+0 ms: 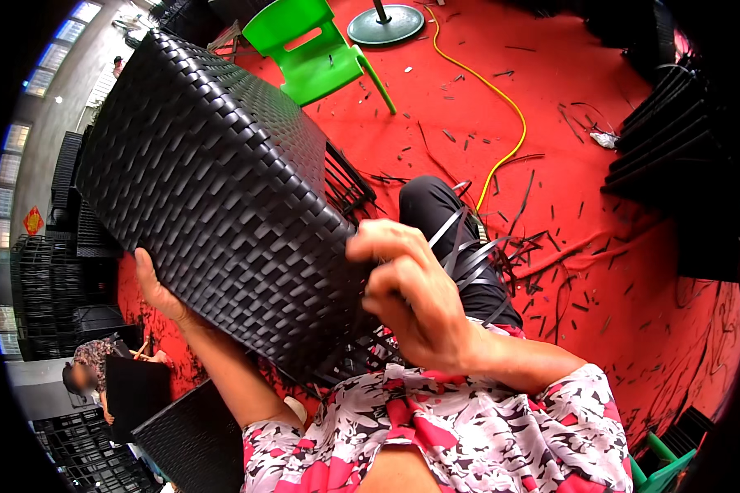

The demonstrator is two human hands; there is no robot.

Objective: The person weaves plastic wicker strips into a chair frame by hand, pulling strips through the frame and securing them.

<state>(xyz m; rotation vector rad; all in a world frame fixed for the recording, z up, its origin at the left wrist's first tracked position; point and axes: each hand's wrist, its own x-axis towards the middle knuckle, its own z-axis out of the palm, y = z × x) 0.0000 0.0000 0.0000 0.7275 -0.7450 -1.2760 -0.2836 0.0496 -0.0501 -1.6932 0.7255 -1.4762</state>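
A large black woven-strip furniture piece [214, 197], box-like with a broad basket-weave face, leans tilted in front of me. At its lower left edge, my left hand [158, 289] holds it; the thumb side shows and the other fingers are hidden behind the weave. Close to the near right corner is my right hand [419, 300], its fingers curled inward. Whether a strip lies in those fingers cannot be made out. Loose flat black strips [467, 255] hang by my knee, right of the piece.
A green plastic chair [308, 57], a round base [386, 26] and a yellow cable [514, 107] stand or lie on the red floor [608, 312] among strip scraps. Stacked black furniture [674, 148] is at right. Another person [94, 370] works at left beside a dark panel [138, 394].
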